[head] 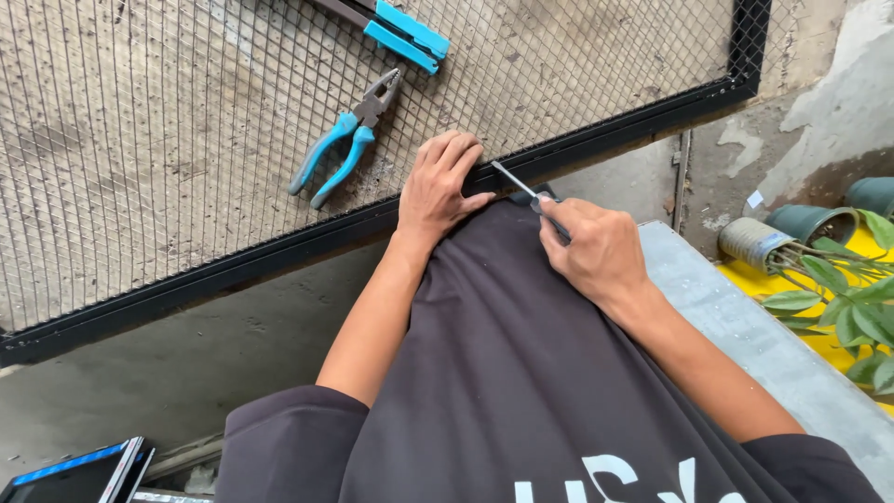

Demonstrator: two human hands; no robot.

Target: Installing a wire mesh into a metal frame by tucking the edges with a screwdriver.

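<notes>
A wire mesh panel (168,130) in a black metal frame (279,247) lies on the concrete floor. My left hand (440,186) rests flat on the mesh at the frame's near edge, fingers together and pressing down. My right hand (596,247) grips a screwdriver (515,183) whose thin shaft points up-left to the frame, just right of my left fingers. Blue-handled pliers (346,140) lie on the mesh, above and left of my left hand. My dark shirt covers the frame below the hands.
Another blue-handled tool (405,33) lies on the mesh at the top. A grey slab (745,326) runs down the right. Beyond it are a tin can (750,242), dark pots (815,222) and a leafy plant (847,298) on a yellow surface. A blue-edged flat object (79,470) sits bottom left.
</notes>
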